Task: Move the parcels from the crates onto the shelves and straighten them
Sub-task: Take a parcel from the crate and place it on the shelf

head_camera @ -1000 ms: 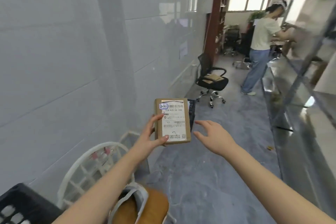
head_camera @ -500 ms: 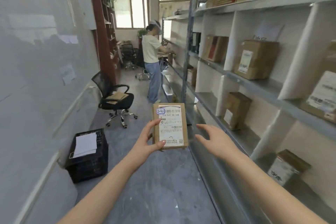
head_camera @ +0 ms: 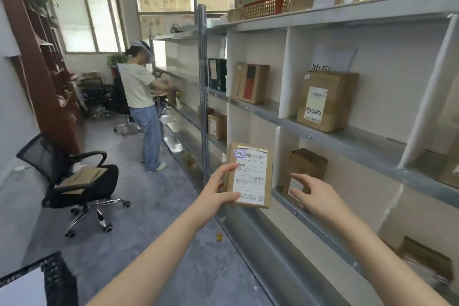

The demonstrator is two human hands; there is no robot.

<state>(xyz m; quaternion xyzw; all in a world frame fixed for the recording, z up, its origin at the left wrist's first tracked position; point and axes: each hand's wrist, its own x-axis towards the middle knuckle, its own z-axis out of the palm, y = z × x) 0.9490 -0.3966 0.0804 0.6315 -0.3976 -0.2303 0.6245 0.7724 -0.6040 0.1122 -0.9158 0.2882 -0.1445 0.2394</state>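
Observation:
My left hand (head_camera: 218, 192) grips a small flat brown parcel (head_camera: 249, 175) by its left edge, white label facing me, held upright in front of the shelves (head_camera: 347, 136). To its right my right hand (head_camera: 314, 195) hovers with fingers spread and holds nothing, in front of a small brown box (head_camera: 304, 169) standing in a lower compartment. Other parcels stand on the shelf above: a labelled carton (head_camera: 325, 100) and a brown and red box (head_camera: 250, 83). A black crate (head_camera: 53, 278) with white paper on it sits at the bottom left.
A black office chair (head_camera: 82, 179) with flat cardboard on its seat stands in the aisle at left. Another person (head_camera: 142, 109) works at the shelves further down. A red basket (head_camera: 267, 6) and cartons sit on the top shelf. More parcels lie low at right (head_camera: 427, 263).
The view has swung right from the wall and aisle to face the shelves. My left hand still holds the parcel; both hands are now close to the shelf front.

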